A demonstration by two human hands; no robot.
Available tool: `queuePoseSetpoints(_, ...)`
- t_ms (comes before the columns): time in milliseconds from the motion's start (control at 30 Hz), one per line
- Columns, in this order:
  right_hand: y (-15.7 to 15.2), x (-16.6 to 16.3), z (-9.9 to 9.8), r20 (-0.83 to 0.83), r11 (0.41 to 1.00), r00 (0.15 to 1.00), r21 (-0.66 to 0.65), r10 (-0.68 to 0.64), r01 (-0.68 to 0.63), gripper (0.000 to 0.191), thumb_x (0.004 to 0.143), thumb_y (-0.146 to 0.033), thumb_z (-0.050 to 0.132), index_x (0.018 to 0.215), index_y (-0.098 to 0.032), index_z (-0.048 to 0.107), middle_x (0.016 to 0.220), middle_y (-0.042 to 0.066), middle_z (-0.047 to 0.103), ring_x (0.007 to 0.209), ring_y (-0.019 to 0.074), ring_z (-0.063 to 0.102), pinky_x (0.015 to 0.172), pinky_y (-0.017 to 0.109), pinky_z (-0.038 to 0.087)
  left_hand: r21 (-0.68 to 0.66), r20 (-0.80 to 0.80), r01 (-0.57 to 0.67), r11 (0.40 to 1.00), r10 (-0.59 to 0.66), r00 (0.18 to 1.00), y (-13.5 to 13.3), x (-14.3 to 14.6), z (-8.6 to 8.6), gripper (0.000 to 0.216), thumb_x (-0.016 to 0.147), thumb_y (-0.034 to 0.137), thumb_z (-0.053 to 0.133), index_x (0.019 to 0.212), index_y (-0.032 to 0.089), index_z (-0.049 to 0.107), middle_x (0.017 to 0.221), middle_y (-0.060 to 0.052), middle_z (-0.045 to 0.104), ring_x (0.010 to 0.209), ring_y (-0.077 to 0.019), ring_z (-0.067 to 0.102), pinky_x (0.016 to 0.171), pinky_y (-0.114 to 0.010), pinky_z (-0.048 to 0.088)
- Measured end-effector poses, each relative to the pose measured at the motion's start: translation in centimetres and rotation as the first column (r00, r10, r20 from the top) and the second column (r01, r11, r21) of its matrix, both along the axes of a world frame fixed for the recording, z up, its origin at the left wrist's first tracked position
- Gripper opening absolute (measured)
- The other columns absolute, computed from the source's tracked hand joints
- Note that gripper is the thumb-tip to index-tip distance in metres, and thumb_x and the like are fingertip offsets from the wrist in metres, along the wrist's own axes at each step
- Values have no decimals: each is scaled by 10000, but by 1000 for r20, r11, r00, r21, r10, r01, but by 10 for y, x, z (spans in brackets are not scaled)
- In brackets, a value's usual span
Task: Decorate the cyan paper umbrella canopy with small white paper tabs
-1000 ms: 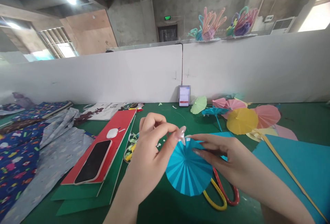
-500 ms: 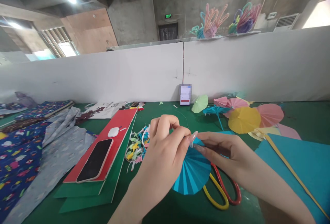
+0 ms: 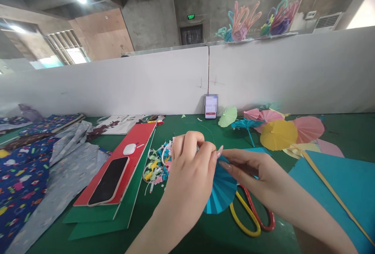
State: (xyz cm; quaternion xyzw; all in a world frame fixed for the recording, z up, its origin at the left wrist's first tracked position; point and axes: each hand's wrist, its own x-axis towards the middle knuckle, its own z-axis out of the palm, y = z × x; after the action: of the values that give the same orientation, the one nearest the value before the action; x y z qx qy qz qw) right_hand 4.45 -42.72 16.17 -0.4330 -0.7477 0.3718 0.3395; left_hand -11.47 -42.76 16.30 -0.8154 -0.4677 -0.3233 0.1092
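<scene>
A pleated blue paper fan [image 3: 220, 192] hangs between my hands over the table, its folds spread downward. My left hand [image 3: 191, 168] is closed at the fan's upper edge, thumb and index finger pinched together; its palm side is hidden. From the right, my right hand [image 3: 249, 166] pinches the top of the same fan between thumb and fingers. Scissors with one yellow and one red handle [image 3: 249, 217] lie just beneath, partly covered by the fan and my right hand.
Paper scraps [image 3: 158, 164] lie left of my hands, near a red board [image 3: 137, 137] bearing a black phone [image 3: 108, 182]. Small paper umbrellas [image 3: 278, 135] lie at the back right. Blue paper sheets [image 3: 334, 183] cover the right side. A white partition [image 3: 131, 86] stands behind.
The blue fan has turned and narrowed in view, its lower edge rising slightly. My left hand has rotated and shifted a little right; my right hand has barely moved.
</scene>
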Motion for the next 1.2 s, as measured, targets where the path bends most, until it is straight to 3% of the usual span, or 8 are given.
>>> queuePoseSetpoints(167, 3, 0, -1, -12, 1000, 1000, -18, -9, 9, 269, 909, -325, 438, 1041, -234, 654, 770, 22, 661, 757, 207, 629, 762, 372, 552, 30, -27, -38, 999, 38, 999, 1, 2, -1, 181, 920, 171, 408, 783, 168, 526, 892, -56, 445, 819, -191, 394, 683, -329, 405)
queuePoseSetpoints(400, 5, 3, -1, -93, 998, 995, -47, 38, -42, 294, 921, -329, 440, 1143, -255, 618, 1022, 33, 672, 857, 191, 629, 749, 313, 558, 42, -15, -43, 998, 44, 999, 4, 4, -4, 178, 923, 166, 399, 787, 166, 512, 867, -52, 435, 798, -186, 382, 675, -328, 388)
queuePoseSetpoints(700, 3, 4, -4, -78, 999, 997, -42, -18, 15, 275, 915, -345, 439, 1077, -250, 640, 749, 8, 623, 760, 191, 602, 800, 353, 539, 148, -65, -92, 985, 102, 993, 5, 10, -10, 203, 932, 173, 377, 775, 161, 506, 835, -67, 459, 771, -196, 384, 661, -341, 398)
queuePoseSetpoints(833, 2, 5, -3, -25, 998, 998, -27, -58, 57, 273, 909, -353, 448, 1073, -256, 644, 741, 14, 626, 876, 229, 614, 786, 356, 544, 177, -62, -91, 980, 103, 993, 8, 12, -11, 197, 929, 168, 393, 761, 154, 495, 831, -67, 447, 769, -189, 375, 666, -327, 396)
queuePoseSetpoints(1000, -1, 6, 0, 6, 997, 997, -28, -76, 76, 281, 913, -354, 438, 1098, -273, 633, 794, 18, 657, 986, 259, 605, 769, 361, 553, 117, -36, -21, 993, 26, 999, 10, 10, -12, 134, 923, 138, 409, 810, 155, 478, 866, -52, 429, 798, -176, 379, 691, -312, 395)
queuePoseSetpoints(1200, 0, 9, 0, 15, 996, 999, -66, -52, 52, 281, 914, -375, 425, 1044, -259, 645, 752, 22, 635, 918, 247, 626, 723, 339, 564, 146, -62, -10, 989, 19, 998, 10, 11, -12, 135, 929, 145, 398, 824, 156, 483, 867, -55, 438, 807, -180, 380, 698, -311, 390)
